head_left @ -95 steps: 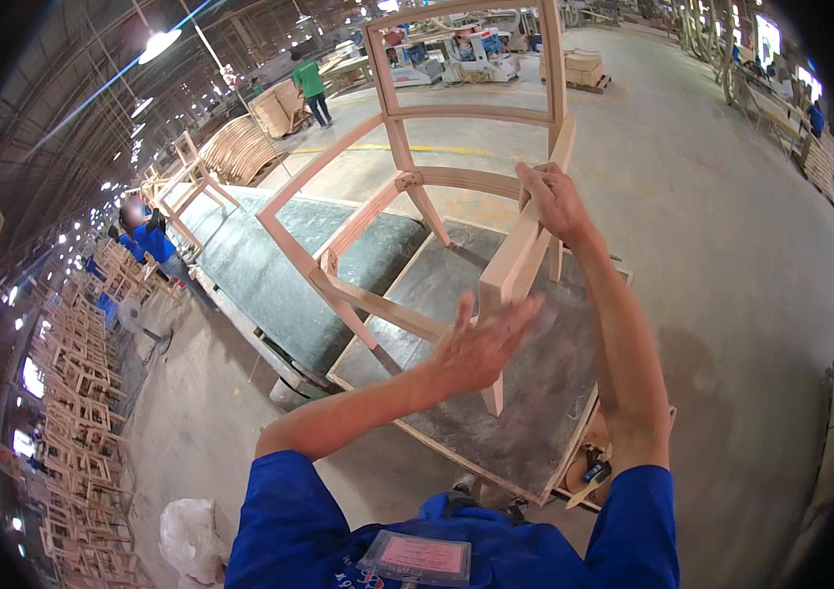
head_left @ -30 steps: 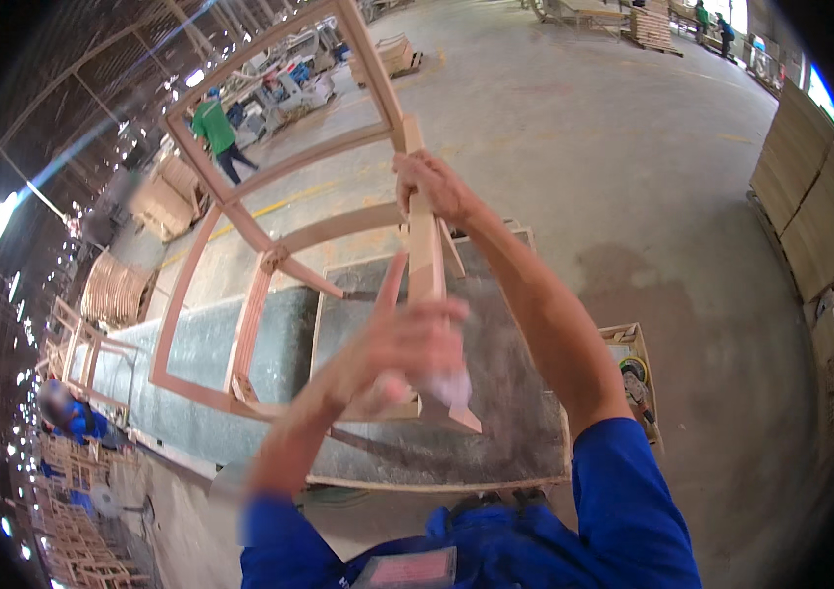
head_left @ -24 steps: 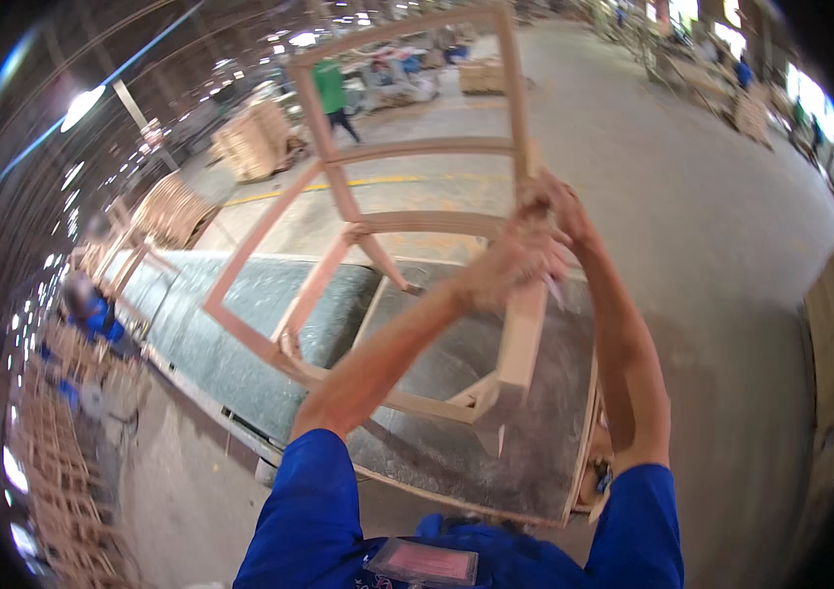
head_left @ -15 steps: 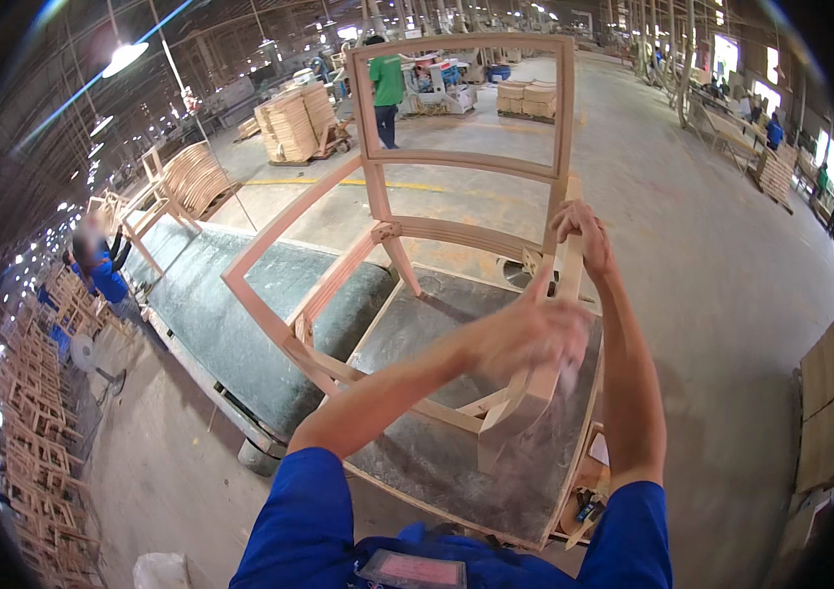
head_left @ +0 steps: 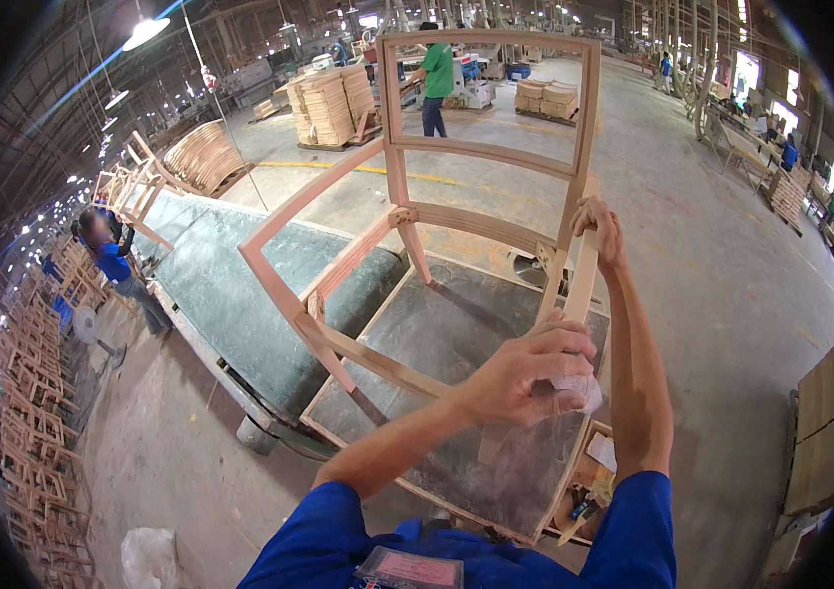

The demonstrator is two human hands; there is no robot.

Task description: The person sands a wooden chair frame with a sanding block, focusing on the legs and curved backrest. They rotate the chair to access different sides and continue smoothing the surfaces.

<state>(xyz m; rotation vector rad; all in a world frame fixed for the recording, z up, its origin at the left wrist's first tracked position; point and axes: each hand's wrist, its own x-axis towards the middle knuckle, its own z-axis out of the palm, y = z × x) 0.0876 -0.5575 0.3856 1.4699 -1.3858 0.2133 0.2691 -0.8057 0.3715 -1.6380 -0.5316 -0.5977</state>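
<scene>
An unfinished wooden armchair frame [head_left: 392, 187], with an open back and no seat, stands on a dark-topped workbench [head_left: 437, 339]. Near the back post, my right hand [head_left: 599, 231] is wrapped round the chair's right armrest [head_left: 582, 280]. Lower on that armrest, toward its front end, is my left hand [head_left: 530, 368], its fingers curled about a pale piece of sandpaper [head_left: 579, 391]. Fine dust hangs below it. My left hand and forearm hide the front of the armrest and part of the front leg.
A green conveyor belt [head_left: 270, 285] runs off to the far left, with chair frames and a person in blue [head_left: 115, 260] beside it. An open box [head_left: 589, 481] with small tools sits at the bench's right edge. Stacked wood [head_left: 329, 108] and a person in green [head_left: 437, 79] are beyond.
My left hand has slowed from a blur, and the sandpaper in it now shows. My right hand keeps its hold on the armrest. The whole view has shifted slightly.
</scene>
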